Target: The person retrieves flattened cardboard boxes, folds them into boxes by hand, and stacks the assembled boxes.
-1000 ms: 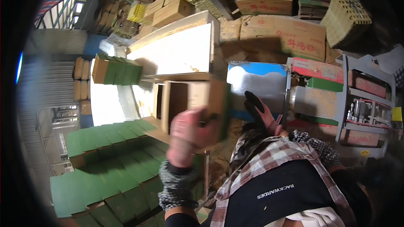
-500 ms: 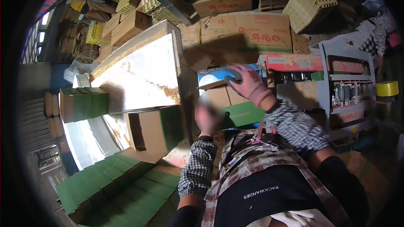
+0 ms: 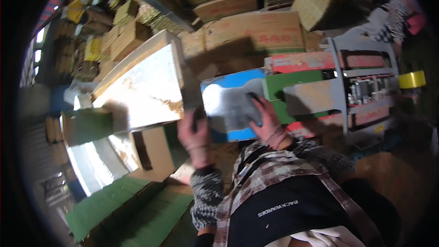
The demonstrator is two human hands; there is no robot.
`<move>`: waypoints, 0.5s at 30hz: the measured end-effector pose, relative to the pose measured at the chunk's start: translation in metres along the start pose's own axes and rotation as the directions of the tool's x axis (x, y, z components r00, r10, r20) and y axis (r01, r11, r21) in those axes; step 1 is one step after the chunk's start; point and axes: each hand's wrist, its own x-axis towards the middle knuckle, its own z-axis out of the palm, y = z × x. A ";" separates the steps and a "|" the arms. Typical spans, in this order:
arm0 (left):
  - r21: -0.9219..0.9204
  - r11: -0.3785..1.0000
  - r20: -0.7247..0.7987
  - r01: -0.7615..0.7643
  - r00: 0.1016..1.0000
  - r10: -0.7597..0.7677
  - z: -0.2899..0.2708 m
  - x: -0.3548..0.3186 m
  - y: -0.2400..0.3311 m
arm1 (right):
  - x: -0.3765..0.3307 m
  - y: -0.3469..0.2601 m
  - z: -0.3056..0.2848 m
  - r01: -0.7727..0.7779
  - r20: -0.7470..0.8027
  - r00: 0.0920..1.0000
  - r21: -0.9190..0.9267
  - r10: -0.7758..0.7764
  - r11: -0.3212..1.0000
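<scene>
My right hand [image 3: 270,126], in a pink glove with dark fingertips, is over the right part of a blue and grey work surface [image 3: 224,93]. Its thumb and fingers are spread, with nothing between them. A green carton [image 3: 292,82] lies just beyond, at the mouth of a carton-sealing machine [image 3: 361,73], partly beneath the machine's grey plate [image 3: 311,98]. My left hand [image 3: 194,139], gloved alike and slightly blurred, is off the surface's left edge. Its fingers are apart and it seems to hold nothing. Close by it stands an open brown and green carton [image 3: 157,148].
A sloping white-topped table [image 3: 146,91] with brown crumbs stands left. Green cartons [image 3: 109,201] fill the lower left. Large brown boxes [image 3: 254,32] and stacked egg trays [image 3: 320,0] are at the back. A roll of yellow tape [image 3: 411,80] sits right; another person's sleeve [image 3: 393,20] shows beyond.
The green carton has moved right off the blue surface into the machine's mouth. My right hand has come down nearer me, and my left hand has shifted left, away from the carton.
</scene>
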 end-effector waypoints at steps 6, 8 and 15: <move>0.238 0.875 -0.043 0.423 0.904 -0.425 -0.181 -0.012 -0.092 | -0.011 0.031 0.025 -0.172 0.092 0.984 0.250 0.153 0.953; 0.729 0.624 -0.036 0.280 0.927 -0.374 -0.161 -0.001 -0.027 | -0.008 0.055 0.046 -0.201 0.205 0.970 0.363 0.132 0.910; 0.188 0.980 0.282 -0.068 0.959 0.012 -0.048 -0.048 0.087 | -0.021 0.052 0.080 -0.145 0.229 0.971 0.338 0.068 0.930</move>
